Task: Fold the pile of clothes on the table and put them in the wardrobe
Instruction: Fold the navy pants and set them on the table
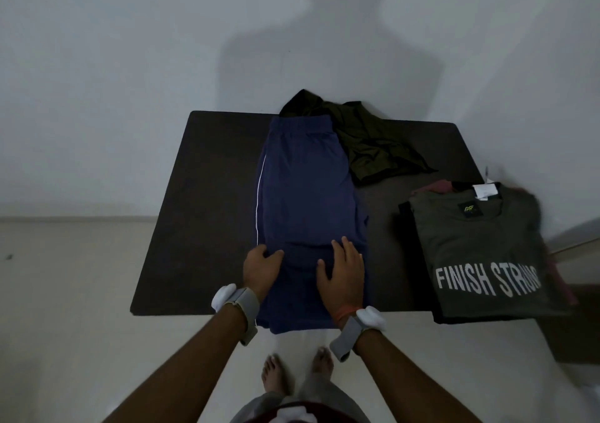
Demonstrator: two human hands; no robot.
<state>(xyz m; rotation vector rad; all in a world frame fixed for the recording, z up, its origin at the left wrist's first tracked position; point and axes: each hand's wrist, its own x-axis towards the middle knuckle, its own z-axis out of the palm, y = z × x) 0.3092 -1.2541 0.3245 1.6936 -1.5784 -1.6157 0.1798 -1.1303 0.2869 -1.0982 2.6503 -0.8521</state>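
Navy blue shorts [305, 192] with a white side stripe lie lengthwise down the middle of the dark table [201, 202], folded in half, their hem hanging over the near edge. My left hand [261, 268] lies at the shorts' left edge, its fingers curled into the fabric. My right hand [342, 270] rests flat on the cloth with straight fingers. A crumpled dark olive garment [367, 143] lies behind the shorts at the far side. A folded grey T-shirt [480, 247] printed "FINISH STRONG" tops a stack at the right.
The table stands against a pale wall [130, 65]. Under the grey T-shirt sit a black and a maroon garment [435, 189]. My bare feet [276, 374] stand on the light floor at the table's near edge.
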